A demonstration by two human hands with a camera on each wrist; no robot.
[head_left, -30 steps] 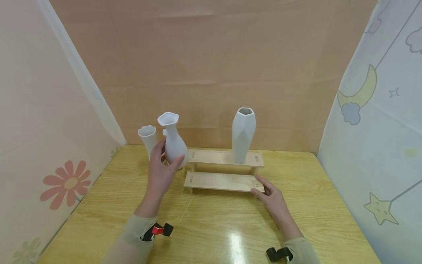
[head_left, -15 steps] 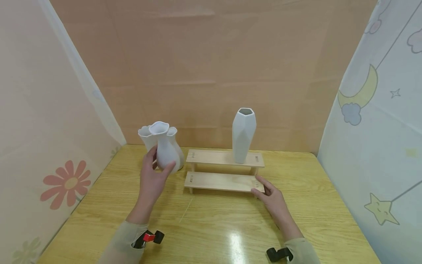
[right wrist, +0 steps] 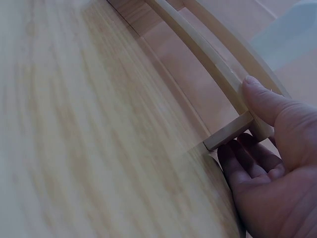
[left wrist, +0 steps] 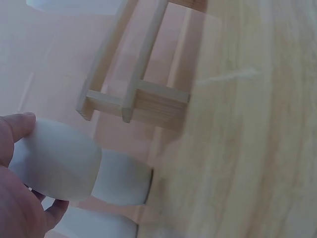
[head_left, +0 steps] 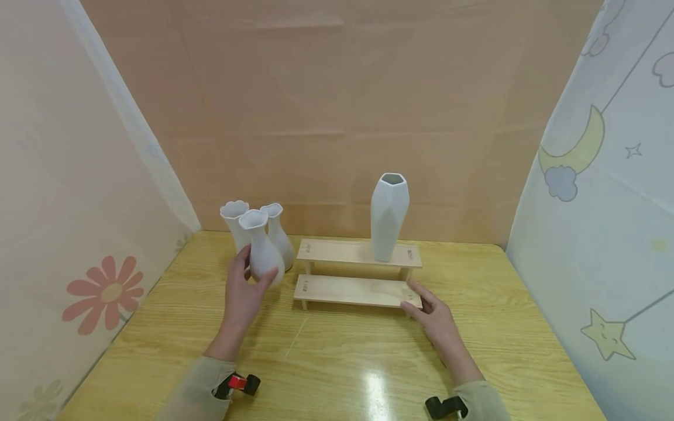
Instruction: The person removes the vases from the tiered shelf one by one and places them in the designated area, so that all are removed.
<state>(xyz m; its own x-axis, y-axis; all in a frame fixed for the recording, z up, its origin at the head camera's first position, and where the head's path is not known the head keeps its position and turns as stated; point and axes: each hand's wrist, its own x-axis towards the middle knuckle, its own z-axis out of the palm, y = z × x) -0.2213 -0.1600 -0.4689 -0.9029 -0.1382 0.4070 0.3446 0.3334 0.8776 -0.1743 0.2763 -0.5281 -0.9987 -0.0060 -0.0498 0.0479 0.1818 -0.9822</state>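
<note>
Left hand point(head_left: 243, 292): held a flared vase point(head_left: 265, 252) left of the wooden stand point(head_left: 337, 251).
Right hand point(head_left: 438, 320): gripped the stand's lower right end.
Faceted vase point(head_left: 388, 217): stood on the stand's upper tier.
Scalloped vase point(head_left: 237, 227), slim-necked vase point(head_left: 281, 241): stood left of the stand.

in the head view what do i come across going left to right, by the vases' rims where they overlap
Red flower on the left wall sheet → scalloped-rim vase → vase held by the left hand, its body → vase behind it → tall faceted vase → right hand → smiling star
</note>
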